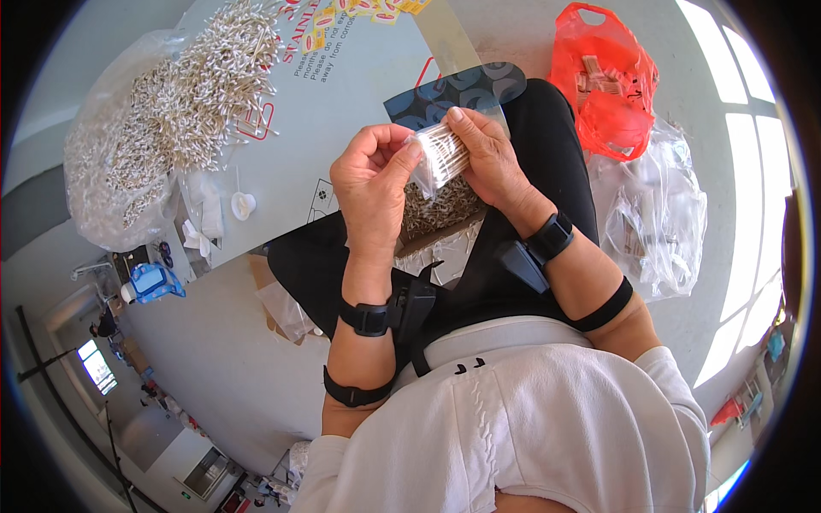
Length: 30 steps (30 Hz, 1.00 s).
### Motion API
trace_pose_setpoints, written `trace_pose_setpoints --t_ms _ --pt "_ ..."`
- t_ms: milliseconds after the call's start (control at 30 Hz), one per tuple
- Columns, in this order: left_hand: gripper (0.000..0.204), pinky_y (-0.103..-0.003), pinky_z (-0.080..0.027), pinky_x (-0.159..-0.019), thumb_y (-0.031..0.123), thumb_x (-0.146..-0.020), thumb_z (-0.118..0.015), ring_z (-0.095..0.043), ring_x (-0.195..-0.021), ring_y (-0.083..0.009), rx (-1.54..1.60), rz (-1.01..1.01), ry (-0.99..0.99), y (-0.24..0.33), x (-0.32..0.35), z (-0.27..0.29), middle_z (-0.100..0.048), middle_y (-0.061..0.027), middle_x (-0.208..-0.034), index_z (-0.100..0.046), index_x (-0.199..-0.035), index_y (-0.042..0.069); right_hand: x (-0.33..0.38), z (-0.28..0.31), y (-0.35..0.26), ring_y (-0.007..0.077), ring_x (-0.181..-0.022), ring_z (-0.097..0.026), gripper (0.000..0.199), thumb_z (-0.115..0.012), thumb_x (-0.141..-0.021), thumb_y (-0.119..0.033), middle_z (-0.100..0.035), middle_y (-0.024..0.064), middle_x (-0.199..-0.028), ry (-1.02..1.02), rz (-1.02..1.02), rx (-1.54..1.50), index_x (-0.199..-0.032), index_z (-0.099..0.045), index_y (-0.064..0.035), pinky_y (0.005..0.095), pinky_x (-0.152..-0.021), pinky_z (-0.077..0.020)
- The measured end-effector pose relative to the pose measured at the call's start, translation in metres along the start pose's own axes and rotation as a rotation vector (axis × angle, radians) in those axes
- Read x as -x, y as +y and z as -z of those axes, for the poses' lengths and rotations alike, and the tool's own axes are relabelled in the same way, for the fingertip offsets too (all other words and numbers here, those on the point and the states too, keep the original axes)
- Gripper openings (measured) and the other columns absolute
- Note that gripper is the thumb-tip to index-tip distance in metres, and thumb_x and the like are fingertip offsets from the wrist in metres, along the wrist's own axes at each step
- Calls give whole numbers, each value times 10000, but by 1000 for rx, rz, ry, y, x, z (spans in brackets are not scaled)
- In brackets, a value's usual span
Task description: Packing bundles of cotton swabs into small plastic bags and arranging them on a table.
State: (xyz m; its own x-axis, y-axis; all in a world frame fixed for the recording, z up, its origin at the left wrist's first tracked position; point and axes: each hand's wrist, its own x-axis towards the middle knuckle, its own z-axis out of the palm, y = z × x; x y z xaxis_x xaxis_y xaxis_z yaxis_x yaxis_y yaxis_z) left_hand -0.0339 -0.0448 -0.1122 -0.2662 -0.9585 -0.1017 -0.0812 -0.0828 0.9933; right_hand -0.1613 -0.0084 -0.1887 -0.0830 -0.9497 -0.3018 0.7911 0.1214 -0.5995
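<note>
A small clear plastic bag (pixel 422 178) with a bundle of cotton swabs (pixel 448 156) in it is held between my two hands above my lap. My left hand (pixel 372 175) pinches the bag at its left end with thumb and fingers. My right hand (pixel 493 158) grips the bundle from the right, its thumb lying along the upper end of the sticks. Just below my hands, between my legs, is a cardboard box (pixel 436 238) of loose cotton swabs (pixel 442 208), partly hidden by the hands.
Left on the table (pixel 291 162) lies a big heap of cotton swabs (pixel 209 94), partly in a large clear bag (pixel 85 184). Yellow labels (pixel 325 17) lie at the far edge. A small white dish (pixel 244 206) is nearer. Right are a red bag (pixel 599 128) and clear bags (pixel 654 227).
</note>
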Motion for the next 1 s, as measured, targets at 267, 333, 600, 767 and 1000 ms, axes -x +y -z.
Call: trace_pose_setpoints --t_ms 267,333,600,767,1000 --pt "95 -171 -438 -598 -46 -776 -669 -518 -634 -36 -46 -22 53 -5 1 -2 -584 -3 -731 -598 -833 -18 2 0 -1 70 -703 -540 289 -490 -961 -310 -571 5 -787 2 13 93 -898 -555 -36 225 -653 -458" --pt "96 -171 -434 -585 -49 -774 -669 -513 -627 -32 -59 -11 58 -5 1 -2 -578 -1 -722 -597 -829 -18 1 1 0 69 -702 -539 288 -489 -961 -311 -570 3 -785 5 17 117 -896 -554 -38 225 -651 -456" --pt "76 -168 -417 -544 -29 -774 -631 -498 -604 -34 140 58 62 -5 2 -1 -579 -7 -726 -605 -845 -19 -2 2 3 55 -689 -539 331 -500 -954 -332 -580 1 -770 15 19 49 -914 -565 -10 208 -614 -445" --pt "77 -174 -417 -534 -42 -773 -604 -497 -602 -36 144 65 55 -6 1 2 -584 -12 -736 -610 -847 -21 -3 -4 4 75 -681 -565 302 -503 -955 -310 -591 13 -772 39 -41 -32 -906 -562 -18 230 -619 -467" --pt "71 -197 -443 -549 -11 -796 -604 -519 -614 -65 243 68 52 -15 -4 10 -593 -35 -760 -613 -864 -26 -3 4 3 93 -725 -577 316 -461 -972 -320 -599 28 -822 6 -74 -45 -929 -561 -23 249 -679 -477"
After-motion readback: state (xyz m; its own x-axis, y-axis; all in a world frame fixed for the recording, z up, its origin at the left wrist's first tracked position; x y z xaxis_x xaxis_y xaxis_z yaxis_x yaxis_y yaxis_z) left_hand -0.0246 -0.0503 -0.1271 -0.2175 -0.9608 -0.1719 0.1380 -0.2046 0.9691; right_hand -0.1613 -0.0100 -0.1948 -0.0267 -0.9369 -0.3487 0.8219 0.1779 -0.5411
